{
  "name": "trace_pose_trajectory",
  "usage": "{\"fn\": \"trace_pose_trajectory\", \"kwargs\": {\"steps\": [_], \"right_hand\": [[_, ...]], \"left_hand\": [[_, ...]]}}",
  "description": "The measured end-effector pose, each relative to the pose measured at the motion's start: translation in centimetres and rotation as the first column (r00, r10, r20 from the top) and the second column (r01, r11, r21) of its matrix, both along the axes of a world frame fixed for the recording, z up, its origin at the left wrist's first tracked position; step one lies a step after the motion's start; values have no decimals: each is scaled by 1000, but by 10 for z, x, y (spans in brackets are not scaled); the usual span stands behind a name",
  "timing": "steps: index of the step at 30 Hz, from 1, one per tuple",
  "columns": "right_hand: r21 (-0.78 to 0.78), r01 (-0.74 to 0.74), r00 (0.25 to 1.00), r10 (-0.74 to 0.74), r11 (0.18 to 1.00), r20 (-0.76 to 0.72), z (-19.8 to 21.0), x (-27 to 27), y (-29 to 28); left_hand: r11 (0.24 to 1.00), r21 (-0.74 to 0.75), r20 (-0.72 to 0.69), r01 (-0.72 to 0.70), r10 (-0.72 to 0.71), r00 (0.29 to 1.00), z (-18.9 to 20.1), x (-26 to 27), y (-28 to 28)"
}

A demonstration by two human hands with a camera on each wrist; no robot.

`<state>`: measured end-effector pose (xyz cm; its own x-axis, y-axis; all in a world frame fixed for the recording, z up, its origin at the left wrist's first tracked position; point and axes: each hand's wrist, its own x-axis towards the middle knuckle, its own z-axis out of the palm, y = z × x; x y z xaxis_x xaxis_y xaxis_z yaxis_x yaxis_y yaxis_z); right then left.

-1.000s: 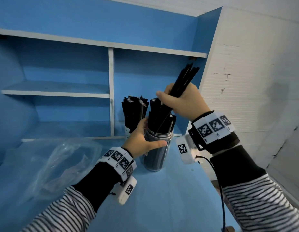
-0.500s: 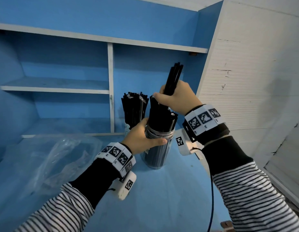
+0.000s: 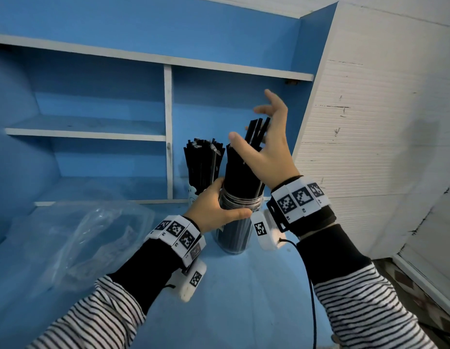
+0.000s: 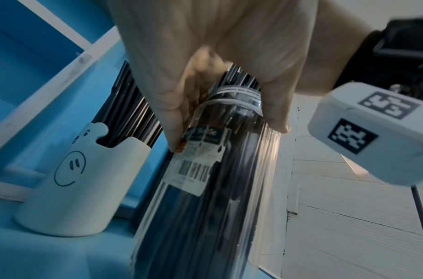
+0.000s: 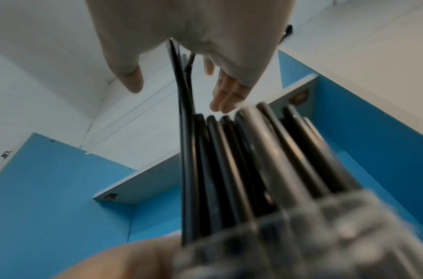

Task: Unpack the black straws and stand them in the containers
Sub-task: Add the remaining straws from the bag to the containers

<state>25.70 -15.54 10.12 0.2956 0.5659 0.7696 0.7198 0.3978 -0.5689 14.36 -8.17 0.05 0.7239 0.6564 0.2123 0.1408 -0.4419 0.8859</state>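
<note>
From the head camera, the left hand point(image 3: 214, 210) is wrapped around the neck of a clear plastic jar point(image 3: 235, 230) that stands on the blue desk point(image 3: 244, 298), thumb across the front; the jar is crammed with black straws point(image 3: 240, 170). The right hand point(image 3: 266, 144) hangs above the bundle with fingers spread and gripping nothing, though a few taller straws point(image 3: 258, 129) rise against its palm. Just behind the jar a second container point(image 3: 192, 195) holds its own upright bunch of straws, and a crumpled clear bag point(image 3: 75, 238) lies on the desk to the left. The left wrist camera shows the fingers point(image 4: 172, 120) and thumb curled round the jar just under its ribbed rim, touching a barcode label point(image 4: 193, 166), with a white smiley-face cup point(image 4: 86, 181) of straws beside it. The right wrist camera is blurred, but shows the relaxed hand above the straw tips point(image 5: 253, 151) with a couple of thin ones point(image 5: 184, 113) reaching up to the palm. The straws look light, thin and smooth, likely stiff enough to stand yet easy to kink or scatter, so taking them as a loose bundle around mid-length seems best. The jar looks smooth, light and top-heavy when packed this full, so a steadying hold near the rim suits it.
</note>
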Motion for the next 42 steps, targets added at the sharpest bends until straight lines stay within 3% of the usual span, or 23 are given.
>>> {"fn": "trace_pose_trajectory", "kwargs": {"steps": [3,7,12,15,18,29,34,37,39,42], "right_hand": [[22,-24,991,21,999,132,3,-4,-1],[-168,28,980,6,985,198,-16,-3,1],[-246,80,946,5,966,325,-34,0,-5],[-180,-2,953,56,984,298,-35,0,-11],[-77,37,942,-9,996,337,-34,4,-10],[-128,106,884,-35,986,466,-54,1,-7],[-188,76,898,15,979,439,-51,-1,-15],[-113,102,922,-51,988,385,-51,6,-24],[-172,128,971,-88,977,222,-53,15,-32],[-422,40,997,-64,906,-41,-62,29,-38]], "left_hand": [[1000,-1,3,-1,1,1000,0,-1,-1],[1000,-9,6,-14,14,1000,1,1,0],[1000,-28,28,-8,9,1000,1,2,0],[999,-36,33,-8,9,999,0,2,0],[1000,-31,35,-5,6,999,0,2,1],[1000,-21,89,17,-15,996,0,1,-1],[999,-6,58,40,-40,998,3,0,0],[994,-53,8,99,-98,995,2,-5,9],[985,-86,-24,148,-151,988,5,-9,14],[971,-145,-30,192,-199,980,9,-11,17]]}}
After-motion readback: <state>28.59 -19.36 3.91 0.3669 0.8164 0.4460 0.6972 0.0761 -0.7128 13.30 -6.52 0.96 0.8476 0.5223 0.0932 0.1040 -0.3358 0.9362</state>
